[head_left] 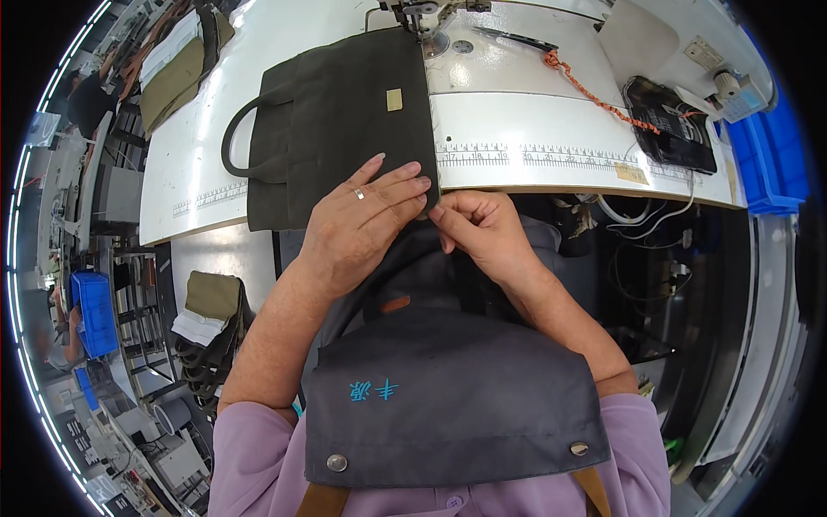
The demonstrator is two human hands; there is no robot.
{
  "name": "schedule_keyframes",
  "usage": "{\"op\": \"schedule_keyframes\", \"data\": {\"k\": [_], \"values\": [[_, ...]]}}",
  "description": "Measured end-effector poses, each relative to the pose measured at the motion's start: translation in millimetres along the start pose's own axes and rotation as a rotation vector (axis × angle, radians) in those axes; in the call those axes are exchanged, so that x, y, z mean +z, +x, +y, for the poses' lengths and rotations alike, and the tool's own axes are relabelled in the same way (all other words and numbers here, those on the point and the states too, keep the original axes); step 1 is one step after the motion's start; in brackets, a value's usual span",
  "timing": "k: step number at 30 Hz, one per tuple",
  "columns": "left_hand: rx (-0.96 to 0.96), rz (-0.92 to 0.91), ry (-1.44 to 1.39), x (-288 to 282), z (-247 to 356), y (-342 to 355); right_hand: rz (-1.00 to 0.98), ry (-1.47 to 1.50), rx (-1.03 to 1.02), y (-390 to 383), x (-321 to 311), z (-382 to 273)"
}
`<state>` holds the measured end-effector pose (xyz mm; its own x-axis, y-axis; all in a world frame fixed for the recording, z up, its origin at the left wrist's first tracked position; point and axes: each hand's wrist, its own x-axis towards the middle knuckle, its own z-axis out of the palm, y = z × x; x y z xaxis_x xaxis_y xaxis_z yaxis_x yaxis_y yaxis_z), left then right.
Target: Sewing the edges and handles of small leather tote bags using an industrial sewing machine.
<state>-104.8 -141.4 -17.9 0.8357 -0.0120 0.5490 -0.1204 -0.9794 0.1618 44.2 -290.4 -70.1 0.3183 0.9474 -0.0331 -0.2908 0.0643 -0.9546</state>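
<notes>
A dark green fabric bag panel (345, 112) lies on the white sewing table, with a looped handle (234, 142) at its left side and a small pale yellow label on it. Its far right edge reaches under the needle area of a sewing machine (424, 21). My left hand (353, 224) rests flat on the panel's near right part, fingers stretched out, a ring on one of them. Right beside it, at the near right corner, my right hand (482, 228) pinches the panel's edge between thumb and curled fingers.
Printed rulers (534, 157) run along the table's near edge. Thread snips (517, 39) with an orange braided cord and a black phone (668, 125) lie at the right. A blue bin (767, 159) stands beyond. Folded green pieces (214, 297) are stacked at lower left.
</notes>
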Motion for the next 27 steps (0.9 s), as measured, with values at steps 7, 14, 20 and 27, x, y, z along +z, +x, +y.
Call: {"op": "schedule_keyframes", "data": {"k": [7, 14, 20, 27], "values": [[-0.029, -0.042, -0.086, 0, 2, 1, 0.026, 0.03, 0.03, -3, 2, -2], [-0.065, -0.006, -0.134, 1, -2, 0, 0.235, -1.309, -0.752, -12, -3, -39], [-0.196, -0.086, -0.287, -10, -3, 7, 0.077, -1.384, -0.966, 12, -12, -55], [-0.224, -0.208, -0.28, -23, -28, 25, -0.111, -1.354, -0.904, 19, -17, -65]]}}
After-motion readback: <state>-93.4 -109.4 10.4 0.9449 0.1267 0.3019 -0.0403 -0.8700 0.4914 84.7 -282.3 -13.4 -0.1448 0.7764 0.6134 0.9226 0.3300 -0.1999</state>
